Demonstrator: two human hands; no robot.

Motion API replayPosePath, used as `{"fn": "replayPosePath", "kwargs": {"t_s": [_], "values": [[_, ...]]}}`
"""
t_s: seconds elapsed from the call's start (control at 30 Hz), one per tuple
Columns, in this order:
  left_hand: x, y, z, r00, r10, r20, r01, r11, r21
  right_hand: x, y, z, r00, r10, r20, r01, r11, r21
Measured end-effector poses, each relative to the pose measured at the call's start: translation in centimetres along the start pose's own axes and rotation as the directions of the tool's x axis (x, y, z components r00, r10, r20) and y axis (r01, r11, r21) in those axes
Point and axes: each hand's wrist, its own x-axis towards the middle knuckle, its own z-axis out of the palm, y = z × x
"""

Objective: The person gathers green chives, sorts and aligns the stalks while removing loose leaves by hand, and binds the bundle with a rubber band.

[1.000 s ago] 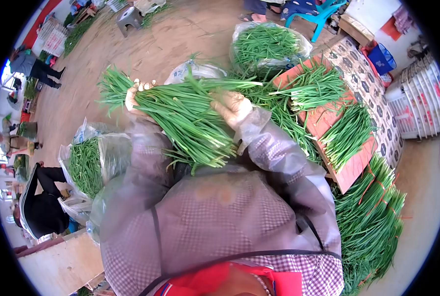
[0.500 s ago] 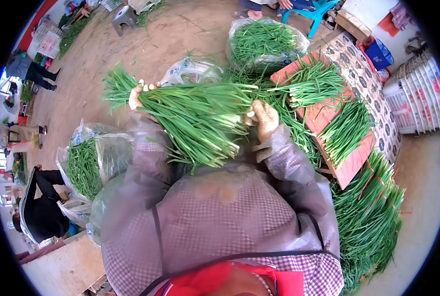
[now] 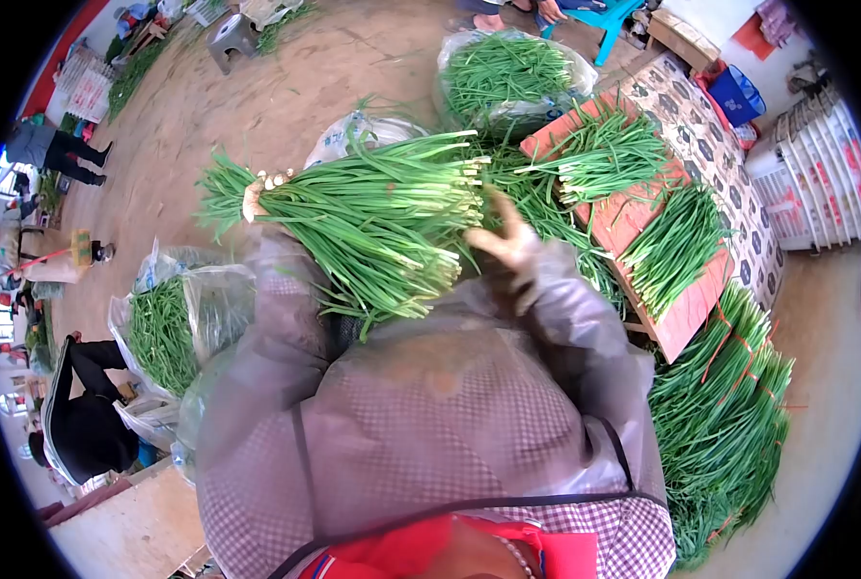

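Observation:
A large bunch of garlic chives (image 3: 382,212) lies across in front of my chest, its pale cut ends fanned out toward the right. My left hand (image 3: 256,195) is wrapped round the bunch near its leafy end. Just beyond the pale ends, my right hand (image 3: 507,236) is apart from the bunch, thumb and fingers spread, slightly blurred. Right of it, a reddish board (image 3: 633,227) bears a loose pile of chives (image 3: 609,159) and a smaller bunch (image 3: 676,246).
Tied chives (image 3: 720,444) are stacked at my right. Plastic bags of chives stand ahead (image 3: 507,77) and at left (image 3: 160,333). White crates (image 3: 811,179) are stacked at far right. A person in black (image 3: 88,420) is at the left; another person's hand (image 3: 551,12) shows by a blue chair (image 3: 604,24).
My right hand has let go of the pale ends and opened, moving slightly away. The bunch stays in my left hand, its ends now more spread out.

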Motion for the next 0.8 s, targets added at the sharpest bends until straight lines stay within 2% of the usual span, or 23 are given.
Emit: {"fn": "replayPosePath", "kwargs": {"t_s": [0.03,0.07,0.1,0.13,0.17,0.23,0.3,0.37,0.4,0.43,0.47,0.53,0.57,0.6,0.63,0.67,0.7,0.73,0.77,0.8], "values": [[0.5,0.2,-0.3,1.000,-0.002,0.005,0.002,1.000,0.001,-0.1,-2.9,2.7,0.987,0.158,0.041,-0.163,0.945,0.285],[1.3,0.5,-1.2,0.999,-0.022,0.025,0.022,1.000,-0.016,0.3,-3.9,4.2,0.976,0.217,-0.027,-0.201,0.938,0.283],[1.8,0.7,-1.8,0.998,-0.039,0.041,0.041,0.999,-0.029,2.0,-0.9,5.3,0.988,0.150,-0.033,-0.121,0.894,0.431],[1.2,0.6,-0.8,0.999,0.005,-0.036,-0.005,1.000,0.011,3.0,1.6,5.5,0.982,0.171,-0.073,-0.135,0.926,0.353],[1.5,0.7,-1.1,0.999,0.014,-0.036,-0.013,1.000,0.012,3.8,3.5,5.2,0.976,0.185,-0.112,-0.149,0.951,0.273],[2.2,1.4,-2.8,1.000,-0.006,0.022,0.006,0.999,0.038,3.9,6.1,3.5,0.977,-0.033,-0.210,0.024,0.999,-0.048],[2.6,2.0,-4.3,0.999,-0.018,0.035,0.018,1.000,0.011,3.2,5.9,-0.4,0.984,0.036,-0.176,-0.039,0.999,-0.010],[2.9,2.0,-5.0,0.996,-0.053,0.068,0.056,0.997,-0.051,2.6,11.1,-4.6,0.935,0.060,-0.349,-0.112,0.985,-0.128],[2.2,1.7,-4.2,0.999,0.004,0.043,-0.005,1.000,0.009,1.9,12.5,-6.9,0.936,0.086,-0.341,-0.193,0.936,-0.294],[2.0,1.8,-3.9,0.999,0.004,0.040,-0.004,1.000,0.009,1.2,12.3,-7.9,0.934,0.115,-0.339,-0.268,0.853,-0.447],[1.9,1.8,-3.6,1.000,-0.022,-0.004,0.022,1.000,-0.002,0.8,12.4,-7.8,0.932,0.122,-0.342,-0.275,0.853,-0.444],[1.8,1.4,-3.7,0.997,-0.059,-0.046,0.058,0.998,-0.014,0.1,7.8,-6.8,0.929,0.126,-0.349,-0.312,0.774,-0.551],[1.9,1.2,-3.9,0.997,-0.073,-0.027,0.072,0.997,-0.021,0.1,5.5,-5.9,0.932,0.204,-0.298,-0.340,0.775,-0.533],[2.0,1.1,-3.9,0.996,-0.086,-0.009,0.086,0.996,-0.027,0.3,1.1,-4.6,0.904,0.390,-0.176,-0.427,0.856,-0.293],[1.9,0.9,-3.8,0.996,-0.091,-0.006,0.091,0.996,-0.025,1.1,1.6,-3.4,0.935,0.352,-0.038,-0.351,0.911,-0.218],[1.7,0.7,-3.6,0.997,-0.076,0.018,0.077,0.996,-0.042,2.5,4.6,-1.8,0.974,0.196,0.111,-0.186,0.978,-0.095],[1.6,0.4,-3.5,0.997,-0.059,0.042,0.062,0.996,-0.060,2.4,-0.1,-0.6,0.934,0.279,0.222,-0.261,0.960,-0.104],[1.3,0.1,-3.2,0.998,-0.047,0.030,0.048,0.998,-0.040,3.9,3.7,1.9,0.974,-0.070,0.213,0.045,0.991,0.123],[1.0,-0.2,-2.7,0.998,-0.048,0.033,0.049,0.998,-0.039,4.6,2.2,3.6,0.990,0.074,0.119,-0.091,0.985,0.146],[0.6,-0.6,-2.1,0.996,-0.049,0.072,0.052,0.998,-0.042,5.5,2.0,4.1,0.952,0.236,0.194,-0.294,0.878,0.377]]}}
